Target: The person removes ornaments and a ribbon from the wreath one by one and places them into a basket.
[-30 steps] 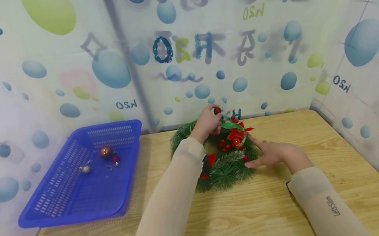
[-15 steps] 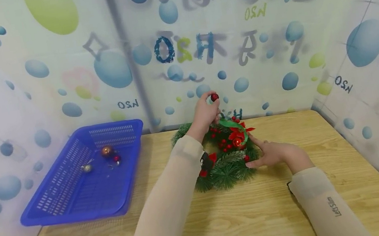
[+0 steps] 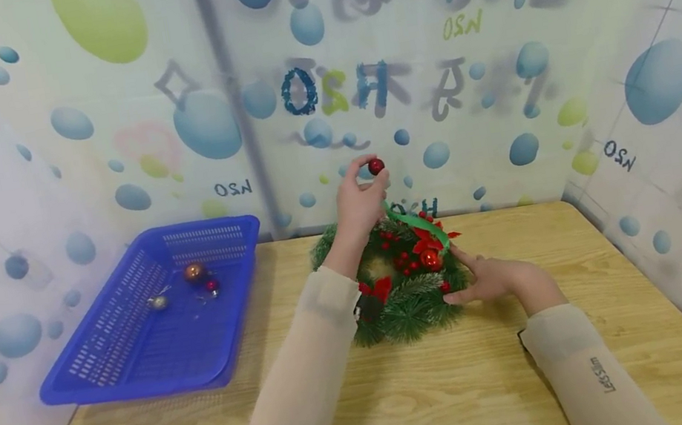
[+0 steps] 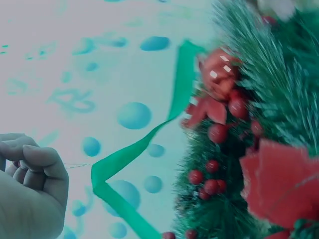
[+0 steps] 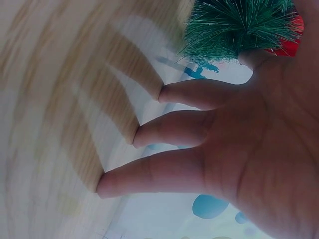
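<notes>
Above the wreath: the left hand (image 3: 361,200) was raised over the far rim, its fingertips pinched together on a small red bauble (image 3: 376,166), lifted clear of the greenery.
Thread: in the left wrist view a thin line ran from the curled fingers (image 4: 44,164) toward the wreath side; what it was tied to I could not tell.
Bauble's bearing: it is round, so no long axis showed; it sat at the top of the pinch, above and just beyond the knuckles.
Right hand: the right hand (image 3: 494,277) lay at the wreath's near right edge, fingers straight and spread, tips on the bench, thumb and forefinger against the needles; judged, it steadied the ring while the other hand pulled upward.
Wreath: the wreath (image 3: 401,278) lay flat on the bench, its hole facing up, set with red berries, red leaves and a shiny red ball.
Ribbon: a green ribbon (image 3: 419,223) rose from the far right of the ring toward the raised hand; in the left wrist view it (image 4: 149,139) folded in a loose bend.
Basket: a blue basket (image 3: 134,352) stood well apart to the left, with three small baubles (image 3: 192,273) inside near its far end.
Bench: the wooden bench (image 3: 439,391) carried all of it.
</notes>
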`<move>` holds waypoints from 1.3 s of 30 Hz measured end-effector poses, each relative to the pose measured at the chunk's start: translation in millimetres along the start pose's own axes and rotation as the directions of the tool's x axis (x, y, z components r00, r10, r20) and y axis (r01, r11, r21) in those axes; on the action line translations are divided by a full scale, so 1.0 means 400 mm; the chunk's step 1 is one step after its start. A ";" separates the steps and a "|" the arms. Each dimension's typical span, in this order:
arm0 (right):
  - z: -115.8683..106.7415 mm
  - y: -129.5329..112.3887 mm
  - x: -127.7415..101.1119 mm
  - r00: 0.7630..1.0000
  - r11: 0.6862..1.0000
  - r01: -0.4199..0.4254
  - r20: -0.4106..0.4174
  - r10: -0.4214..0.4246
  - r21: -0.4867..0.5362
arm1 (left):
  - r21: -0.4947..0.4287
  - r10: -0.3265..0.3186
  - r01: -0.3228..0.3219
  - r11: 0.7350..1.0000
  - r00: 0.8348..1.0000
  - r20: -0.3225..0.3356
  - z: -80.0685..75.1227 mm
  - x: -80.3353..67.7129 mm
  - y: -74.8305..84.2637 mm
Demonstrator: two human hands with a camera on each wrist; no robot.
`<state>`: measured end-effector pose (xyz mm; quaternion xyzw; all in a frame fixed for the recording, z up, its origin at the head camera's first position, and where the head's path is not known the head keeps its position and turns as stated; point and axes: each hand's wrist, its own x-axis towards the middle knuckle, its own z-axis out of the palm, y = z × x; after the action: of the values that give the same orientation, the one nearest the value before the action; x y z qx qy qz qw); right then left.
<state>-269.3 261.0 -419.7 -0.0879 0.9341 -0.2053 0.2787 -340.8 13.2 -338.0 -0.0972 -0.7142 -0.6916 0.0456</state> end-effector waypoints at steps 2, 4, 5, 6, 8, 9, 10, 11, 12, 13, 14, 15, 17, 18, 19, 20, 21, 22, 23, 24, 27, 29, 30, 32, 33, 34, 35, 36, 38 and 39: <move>0.000 0.000 -0.002 1.000 1.000 0.001 0.003 -0.001 0.001 | -0.030 0.014 -0.015 0.999 1.000 -0.019 -0.010 -0.019 0.010; 0.000 -0.001 -0.004 1.000 1.000 0.002 0.003 -0.002 0.006 | -0.047 0.033 -0.035 0.998 0.999 -0.040 -0.023 -0.040 0.022; 0.000 -0.002 -0.005 1.000 1.000 0.004 0.002 -0.004 0.006 | -0.056 0.044 -0.047 0.997 0.998 -0.050 -0.030 -0.052 0.030; 0.000 -0.003 -0.005 1.000 1.000 0.007 0.001 -0.007 0.007 | -0.064 0.055 -0.059 0.996 0.997 -0.060 -0.037 -0.064 0.038; 0.000 -0.005 -0.005 1.000 1.000 0.012 0.000 -0.012 0.011 | -0.063 0.087 -0.092 0.994 0.993 -0.083 -0.052 -0.090 0.058; 0.000 -0.006 -0.005 1.000 1.000 0.013 0.000 -0.013 0.012 | -0.076 0.102 -0.109 0.991 0.991 -0.092 -0.060 -0.102 0.069; 0.000 -0.007 -0.005 1.000 1.000 0.015 0.000 -0.015 0.012 | -0.090 0.116 -0.126 0.988 0.988 -0.103 -0.068 -0.113 0.080; -0.001 -0.007 -0.004 1.000 1.000 0.016 0.001 -0.016 0.010 | -0.106 0.133 -0.145 0.984 0.985 -0.112 -0.075 -0.123 0.091; -0.001 -0.006 -0.003 1.000 1.000 0.016 0.000 -0.016 0.007 | -0.121 0.147 -0.161 0.979 0.982 -0.119 -0.082 -0.132 0.101; -0.001 -0.005 -0.002 1.000 1.000 0.016 0.000 -0.016 0.005 | -0.133 0.158 -0.174 0.976 0.980 -0.124 -0.088 -0.139 0.111; -0.002 -0.004 -0.002 1.000 1.000 0.013 0.000 -0.013 0.004 | -0.148 0.165 -0.183 0.972 0.978 -0.124 -0.094 -0.144 0.119; -0.002 -0.002 -0.001 1.000 1.000 0.014 -0.001 -0.014 0.004 | -0.159 0.168 -0.187 0.969 0.978 -0.122 -0.099 -0.149 0.126; -0.003 0.003 0.001 1.000 1.000 0.011 -0.001 -0.011 0.006 | -0.174 0.164 -0.182 0.968 0.980 -0.114 -0.109 -0.156 0.135; -0.002 0.005 0.003 1.000 1.000 0.014 -0.001 -0.014 0.006 | -0.175 0.158 -0.177 0.969 0.981 -0.113 -0.114 -0.159 0.138; -0.002 0.008 0.005 1.000 1.000 0.018 0.000 -0.018 0.008 | -0.177 0.153 -0.172 0.969 0.982 -0.115 -0.120 -0.162 0.139; -0.001 0.010 0.007 1.000 1.000 0.021 0.001 -0.021 0.010 | -0.178 0.150 -0.170 0.969 0.981 -0.123 -0.126 -0.165 0.140; 0.000 0.012 0.009 1.000 1.000 0.026 0.002 -0.026 0.009 | -0.177 0.144 -0.166 0.970 0.981 -0.134 -0.134 -0.168 0.140; 0.000 0.013 0.011 1.000 1.000 0.029 0.003 -0.029 0.009 | -0.180 0.139 -0.165 0.970 0.979 -0.147 -0.142 -0.172 0.140; 0.001 0.014 0.013 1.000 0.999 0.031 0.005 -0.031 0.010 | -0.181 0.138 -0.166 0.969 0.978 -0.159 -0.152 -0.177 0.140; 0.001 0.015 0.014 0.999 0.999 0.035 0.005 -0.035 0.013 | -0.173 0.138 -0.168 0.970 0.975 -0.173 -0.162 -0.182 0.141; 0.001 0.017 0.015 0.999 0.999 0.035 0.007 -0.036 0.015 | -0.157 0.137 -0.172 0.972 0.968 -0.212 -0.200 -0.197 0.140; 0.000 0.017 0.014 1.000 0.999 0.030 0.006 -0.030 0.015 | -0.139 0.141 -0.177 0.974 0.961 -0.238 -0.228 -0.209 0.142; 0.000 0.017 0.013 1.000 1.000 0.028 0.006 -0.028 0.014 | -0.126 0.140 -0.176 0.976 0.957 -0.254 -0.242 -0.215 0.144; 0.000 0.015 0.014 1.000 1.000 0.027 0.004 -0.027 0.008 | -0.109 0.133 -0.170 0.979 0.949 -0.286 -0.271 -0.226 0.148; 0.000 0.014 0.014 1.000 1.000 0.025 0.004 -0.025 0.009 | -0.101 0.123 -0.161 0.982 0.945 -0.304 -0.287 -0.232 0.151; 0.000 0.014 0.014 1.000 1.000 0.025 0.004 -0.025 0.008 | -0.106 0.110 -0.150 0.983 0.941 -0.319 -0.301 -0.238 0.153; 0.001 0.014 0.015 1.000 1.000 0.025 0.004 -0.025 0.008 | -0.101 0.098 -0.140 0.985 0.936 -0.338 -0.317 -0.243 0.154; 0.002 0.015 0.016 1.000 1.000 0.028 0.004 -0.028 0.003 | -0.104 0.083 -0.128 0.986 0.931 -0.356 -0.331 -0.247 0.156; 0.004 0.017 0.018 1.000 1.000 0.030 0.002 -0.030 -0.005 | -0.110 0.052 -0.103 0.989 0.919 -0.390 -0.360 -0.255 0.156; 0.005 0.017 0.018 1.000 1.000 0.030 0.002 -0.030 -0.006 | -0.107 0.042 -0.093 0.990 0.911 -0.409 -0.375 -0.259 0.154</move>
<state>-274.7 264.7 -427.6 -0.1032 0.9330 -0.2064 0.2763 -237.7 -142.7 -292.5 0.0213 -0.6409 -0.7378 0.2107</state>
